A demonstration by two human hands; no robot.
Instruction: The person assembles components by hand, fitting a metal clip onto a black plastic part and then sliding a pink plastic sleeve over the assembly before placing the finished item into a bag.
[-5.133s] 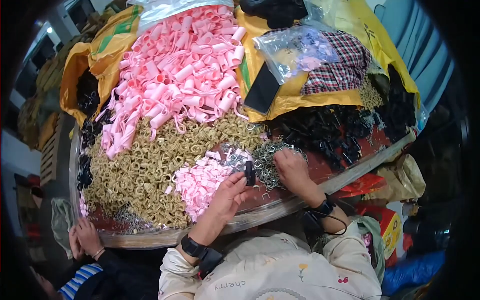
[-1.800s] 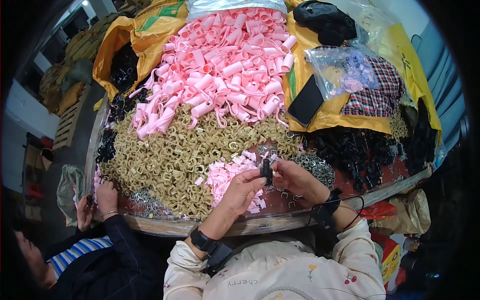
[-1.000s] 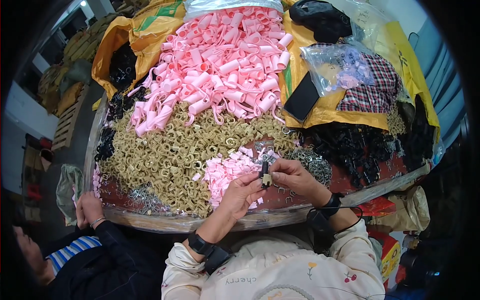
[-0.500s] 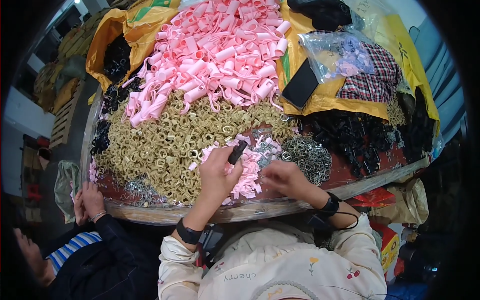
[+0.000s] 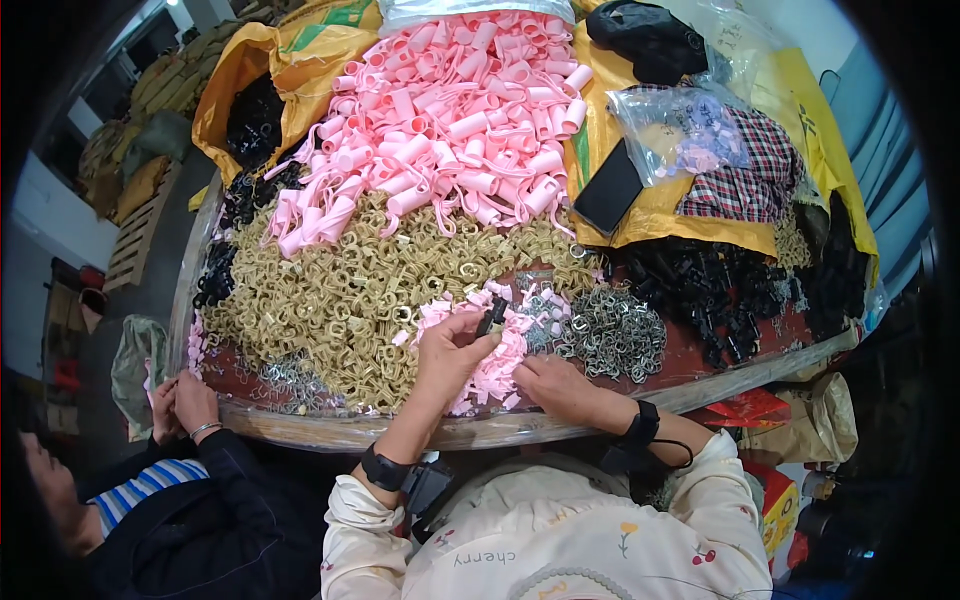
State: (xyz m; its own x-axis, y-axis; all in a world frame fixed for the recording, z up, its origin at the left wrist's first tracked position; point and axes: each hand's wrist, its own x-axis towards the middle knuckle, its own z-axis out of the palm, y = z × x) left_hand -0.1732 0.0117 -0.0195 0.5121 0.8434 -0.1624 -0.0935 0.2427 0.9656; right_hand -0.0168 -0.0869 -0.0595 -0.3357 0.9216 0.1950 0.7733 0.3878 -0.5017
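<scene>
Between the thumb and fingers of my left hand (image 5: pixel 450 355) is a small black plastic part (image 5: pixel 492 316), held over a heap of small flat pink pieces (image 5: pixel 505 362). My right hand (image 5: pixel 560 385) rests low at the right edge of that heap, its fingers bent together. Whatever its fingertips pinch, if anything, is hidden. Small silvery metal pieces (image 5: pixel 541 335) lie just beyond the pink ones, and a mound of metal rings (image 5: pixel 618 335) is to the right of them.
Tan ring-shaped parts (image 5: pixel 330 300) cover the table's left half, with pink tubes (image 5: pixel 440 120) piled behind. Black parts (image 5: pixel 700 290) and a phone (image 5: pixel 608 188) on a yellow sack (image 5: pixel 660 225) lie right. The wooden edge (image 5: pixel 480 432) runs in front. A co-worker's hands (image 5: pixel 185 405) are at left.
My right hand has come down and a little left onto the edge of the pink pieces. My left hand still holds the black part, slightly turned. The whole view has shifted a little.
</scene>
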